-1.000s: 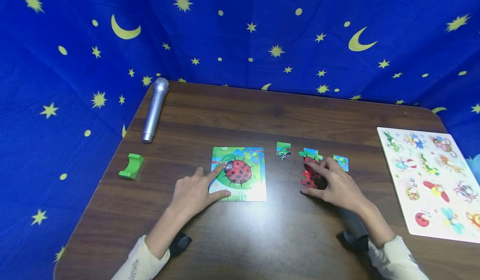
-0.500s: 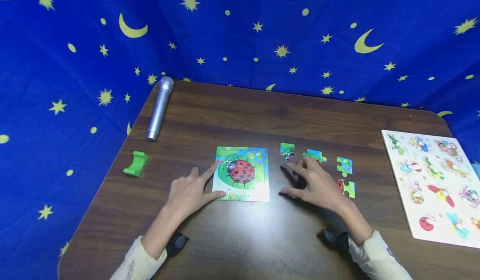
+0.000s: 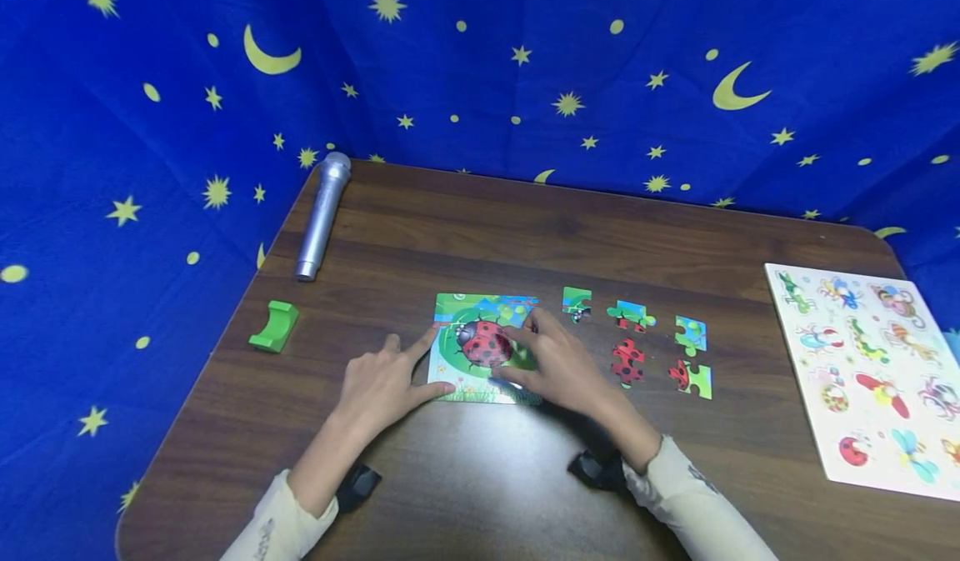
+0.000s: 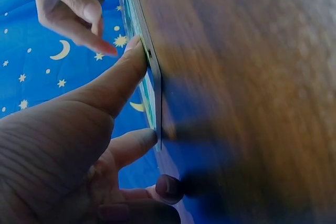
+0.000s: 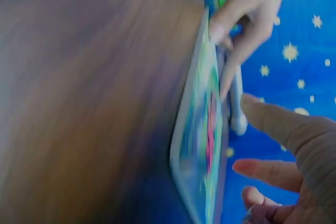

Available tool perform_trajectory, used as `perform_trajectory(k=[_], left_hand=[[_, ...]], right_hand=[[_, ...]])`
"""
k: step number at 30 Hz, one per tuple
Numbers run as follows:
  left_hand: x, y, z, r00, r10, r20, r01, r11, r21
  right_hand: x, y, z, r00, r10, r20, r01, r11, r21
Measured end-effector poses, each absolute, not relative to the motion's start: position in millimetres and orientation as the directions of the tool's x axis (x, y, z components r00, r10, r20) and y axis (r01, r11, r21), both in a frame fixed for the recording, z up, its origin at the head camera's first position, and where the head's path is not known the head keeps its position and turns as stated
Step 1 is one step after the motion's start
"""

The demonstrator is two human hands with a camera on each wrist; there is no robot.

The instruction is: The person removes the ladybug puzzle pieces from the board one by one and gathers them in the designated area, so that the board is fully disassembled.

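Observation:
A square puzzle board (image 3: 457, 369) with a ladybug picture lies flat on the table. At its left edge rests my left hand (image 3: 381, 394), thumb and index finger spread and touching the border. The left wrist view shows the left thumb (image 4: 118, 77) lying on the edge of the board. Over the board's right half hovers my right hand (image 3: 566, 369), covering part of the picture. In the right wrist view its thumb (image 5: 273, 119) and fingers are apart with nothing between them. Several loose jigsaw pieces (image 3: 627, 363) with red ladybug and green parts lie to the board's right.
A silver microphone (image 3: 322, 215) lies at the back left, with a green arched block (image 3: 275, 326) nearer. On the right is a white board (image 3: 873, 369) printed with insects. Behind the wooden table (image 3: 480, 236) hangs a blue star-and-moon cloth (image 3: 517, 86).
My right hand has moved left from the loose pieces to over the ladybug board, uncovering the red pieces. My left hand stays at the board's edge. The head view has shifted slightly.

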State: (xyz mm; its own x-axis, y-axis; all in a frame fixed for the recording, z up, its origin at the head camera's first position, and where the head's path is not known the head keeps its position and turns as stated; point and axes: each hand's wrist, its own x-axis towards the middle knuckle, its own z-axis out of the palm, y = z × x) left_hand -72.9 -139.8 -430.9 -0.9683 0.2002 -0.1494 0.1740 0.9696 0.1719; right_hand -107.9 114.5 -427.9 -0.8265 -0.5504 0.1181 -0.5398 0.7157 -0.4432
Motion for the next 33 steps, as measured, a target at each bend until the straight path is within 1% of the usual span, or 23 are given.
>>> perform_trajectory(k=[6,16,26,33], left_hand=[[-73,-139,-431,-0.967,0.193,-0.165,0.168,0.973,0.155],[-72,-138,-430,-0.969,0.187,-0.158,0.163,0.974,0.154],[-71,-138,-429,-0.973,0.176,-0.151,0.154,0.977,0.145],[-71,-137,-429,-0.971,0.182,-0.155,0.161,0.977,0.139]], right_hand=[[-107,85,-434,-0.846,-0.520,0.117,-0.507,0.719,-0.475],[-102,60,-441,-0.894,-0.431,0.123,-0.432,0.756,-0.491],[-96,45,-446,-0.914,-0.356,0.195,-0.404,0.756,-0.515],[-94,40,-447,-0.935,-0.305,0.182,-0.355,0.782,-0.512]])
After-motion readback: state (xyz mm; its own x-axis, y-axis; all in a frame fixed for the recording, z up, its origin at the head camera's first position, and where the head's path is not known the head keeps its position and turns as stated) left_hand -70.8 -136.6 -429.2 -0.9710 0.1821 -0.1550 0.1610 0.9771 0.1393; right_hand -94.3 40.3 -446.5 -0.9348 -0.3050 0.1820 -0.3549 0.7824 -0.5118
